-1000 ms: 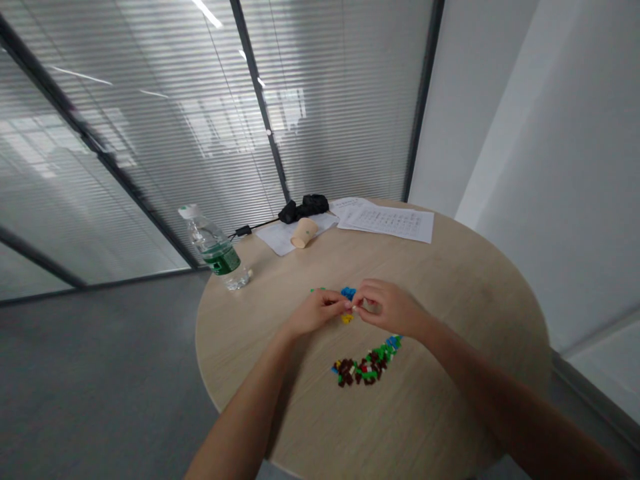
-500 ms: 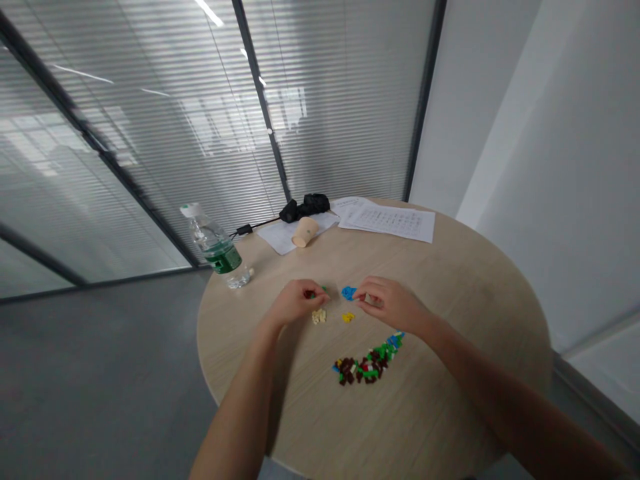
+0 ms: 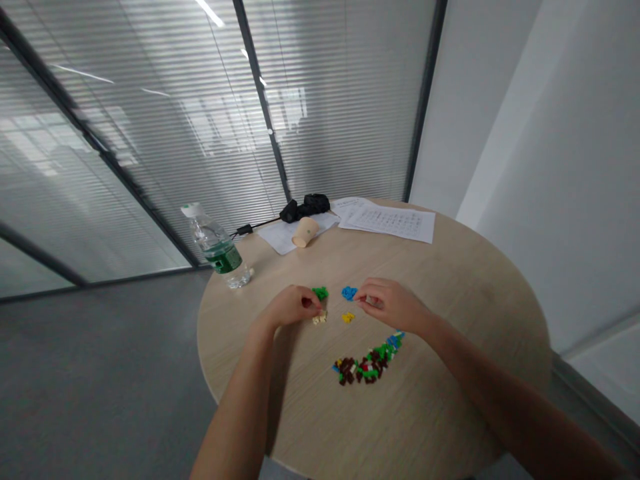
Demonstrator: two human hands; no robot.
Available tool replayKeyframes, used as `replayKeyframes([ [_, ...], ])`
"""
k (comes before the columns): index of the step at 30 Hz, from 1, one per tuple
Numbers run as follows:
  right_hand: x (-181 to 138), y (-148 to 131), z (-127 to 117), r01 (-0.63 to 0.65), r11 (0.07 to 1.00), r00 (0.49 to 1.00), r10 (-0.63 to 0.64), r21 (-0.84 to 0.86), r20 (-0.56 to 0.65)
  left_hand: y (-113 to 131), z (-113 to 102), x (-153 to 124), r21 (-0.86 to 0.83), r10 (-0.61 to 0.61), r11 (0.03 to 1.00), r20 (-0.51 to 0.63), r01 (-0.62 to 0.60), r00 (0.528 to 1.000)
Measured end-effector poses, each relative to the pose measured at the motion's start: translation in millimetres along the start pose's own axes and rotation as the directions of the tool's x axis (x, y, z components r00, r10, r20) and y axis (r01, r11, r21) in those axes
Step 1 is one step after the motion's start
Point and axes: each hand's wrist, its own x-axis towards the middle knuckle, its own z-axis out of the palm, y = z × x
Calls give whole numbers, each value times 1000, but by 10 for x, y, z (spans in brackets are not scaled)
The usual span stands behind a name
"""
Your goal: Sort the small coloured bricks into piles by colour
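On my feed the left hand (image 3: 295, 307) bunches its fingertips at the cream blocks (image 3: 320, 320) and the right hand (image 3: 391, 301) curls beside the blue blocks (image 3: 349, 293), but I can't tell whether either grasps a piece; a mixed pile (image 3: 367, 368) lies towards the table's (image 3: 450, 293) near edge. I'd expect the blocks to be light, stiff and slippery, best pinched by opposite sides. By the left edge stands a capped bottle (image 3: 223, 257), its fill unclear; towards the far edge lies a tipped cup (image 3: 305, 231), contents hidden.

The left arm (image 3: 243, 393) and right arm (image 3: 475, 367), both bare, reach inward. The left hand (image 3: 293, 305) points right, fingers (image 3: 307, 293) curled; the right hand (image 3: 387, 301) points left, thumb (image 3: 369, 309) and fingers close together.
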Motion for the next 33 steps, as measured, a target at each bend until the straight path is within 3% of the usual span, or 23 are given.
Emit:
replayKeyframes([
  [9,4,-12,-21,1,1000,1000,-1,6,6,99,14,17,-60,105,992,-63,-108,992],
  [16,8,-20,-30,-6,1000,1000,6,5,29,229,135,88,-131,259,960,83,-247,962],
  [22,8,-13,-21,8,1000,999,-7,-5,38,252,150,97,-63,282,959,97,-277,955],
  [25,11,-15,-26,-5,1000,999,5,-13,47,264,136,81,-46,238,971,106,-235,965],
  [29,0,-6,-39,-27,999,985,19,45,169,252,116,54,-29,182,983,125,-180,975],
  [33,-36,18,-31,-112,983,914,46,143,402,233,110,39,-27,172,985,139,-169,975],
])
